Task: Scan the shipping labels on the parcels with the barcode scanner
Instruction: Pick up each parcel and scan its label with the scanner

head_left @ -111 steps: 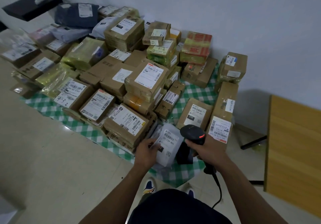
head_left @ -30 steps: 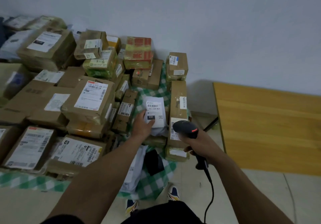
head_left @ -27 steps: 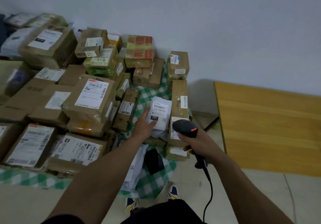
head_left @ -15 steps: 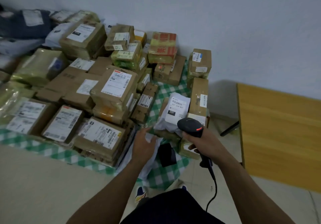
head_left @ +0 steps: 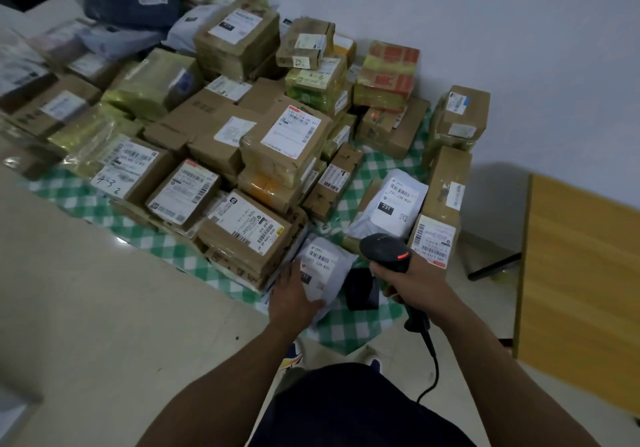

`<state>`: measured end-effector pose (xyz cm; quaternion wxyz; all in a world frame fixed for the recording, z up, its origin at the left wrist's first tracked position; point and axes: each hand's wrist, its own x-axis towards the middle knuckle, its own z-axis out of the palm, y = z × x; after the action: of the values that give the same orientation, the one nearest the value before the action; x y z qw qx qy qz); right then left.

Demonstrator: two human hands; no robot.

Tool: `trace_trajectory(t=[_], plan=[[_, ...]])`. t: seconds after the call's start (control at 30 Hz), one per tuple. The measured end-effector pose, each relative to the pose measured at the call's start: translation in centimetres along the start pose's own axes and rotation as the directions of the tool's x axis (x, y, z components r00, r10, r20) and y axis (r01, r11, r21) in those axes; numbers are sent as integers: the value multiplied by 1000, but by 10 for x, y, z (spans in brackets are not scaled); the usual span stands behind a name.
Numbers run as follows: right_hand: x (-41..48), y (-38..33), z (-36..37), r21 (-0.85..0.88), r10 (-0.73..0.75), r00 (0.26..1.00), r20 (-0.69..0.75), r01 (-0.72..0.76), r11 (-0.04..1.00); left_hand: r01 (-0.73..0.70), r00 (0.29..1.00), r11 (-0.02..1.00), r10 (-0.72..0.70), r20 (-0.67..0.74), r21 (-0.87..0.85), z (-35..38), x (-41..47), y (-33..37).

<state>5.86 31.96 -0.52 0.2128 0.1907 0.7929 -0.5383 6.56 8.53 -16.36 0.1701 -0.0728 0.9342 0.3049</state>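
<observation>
My right hand (head_left: 417,282) grips the handle of a black barcode scanner (head_left: 385,247) whose red light is on; its cable hangs down past my leg. My left hand (head_left: 294,296) holds a white poly-bag parcel (head_left: 323,270) at its lower left edge, label up, just left of the scanner head. A second white bag parcel (head_left: 393,204) lies label up behind it, resting on a low box. Many brown cardboard parcels (head_left: 287,138) with white labels are piled on a green checked cloth (head_left: 348,325).
A tall brown box (head_left: 443,200) with a barcode label stands right of the white bags. A small black pouch (head_left: 362,289) lies beside the held parcel. A wooden table (head_left: 581,280) stands at the right. Pale floor (head_left: 104,308) spreads to the left.
My left hand let go of the first white bag, left on the low box, came back toward me and took hold of a second white bag. The scanner stayed in my right hand.
</observation>
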Motion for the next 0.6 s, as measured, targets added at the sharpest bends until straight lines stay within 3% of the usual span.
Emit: trace_trajectory(t=[0.27,0.43,0.6], plan=[[-1,4,12,-41,-6,1000,21,7,999,148,987,989,-148,64,14,-6,-11,4],[-3,0,16,-34,-37,999,18,38,999,168,985,962,-158,64,-214,-10,-20,5],[-5,-1,17,-1,-66,998,13,66,998,125,992,773,-111,61,-622,-29,-27,12]])
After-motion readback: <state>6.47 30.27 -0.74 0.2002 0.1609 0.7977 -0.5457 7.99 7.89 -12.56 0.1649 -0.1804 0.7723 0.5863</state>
